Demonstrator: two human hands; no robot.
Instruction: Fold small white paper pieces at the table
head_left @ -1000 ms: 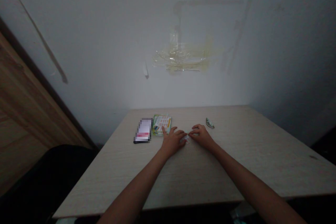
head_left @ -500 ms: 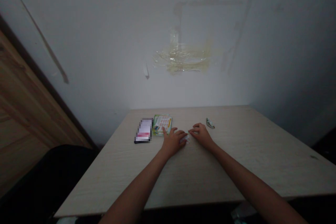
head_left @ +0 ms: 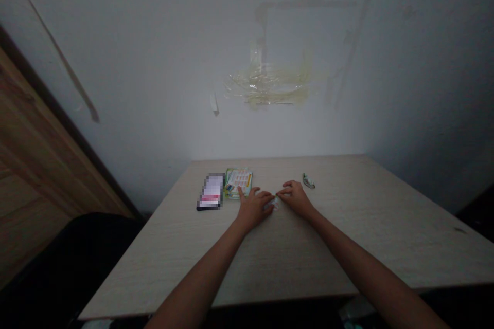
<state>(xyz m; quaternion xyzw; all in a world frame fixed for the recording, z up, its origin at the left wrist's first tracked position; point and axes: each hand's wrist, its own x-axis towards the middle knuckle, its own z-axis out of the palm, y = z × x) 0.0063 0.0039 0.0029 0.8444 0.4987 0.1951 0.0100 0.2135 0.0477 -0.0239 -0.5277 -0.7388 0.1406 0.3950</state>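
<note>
Near the middle of the table, my left hand (head_left: pixel 254 207) has its thumb and fingers around a small whitish piece (head_left: pixel 275 202), perhaps paper or plastic, partly hidden under the fingers. My right hand (head_left: pixel 296 198) faces it from the right, thumb and fingertips pinched close to the same piece's edge; what lies in that pinch is too small to make out. Just beyond my left hand lies a green and white printed packet (head_left: pixel 239 183). A small crumpled wrapper (head_left: pixel 308 181) rests beyond my right hand.
A phone (head_left: pixel 210 192) with a blurred screen lies left of the packet. The pale wooden table (head_left: pixel 347 236) meets a wall (head_left: pixel 154 61) with old tape (head_left: pixel 270 87) on it. A dark chair (head_left: pixel 77 252) stands at the left, by a wooden panel (head_left: pixel 38 139).
Both hands stay almost in place at the small whitish piece. The view has shifted very slightly; nothing else has visibly moved.
</note>
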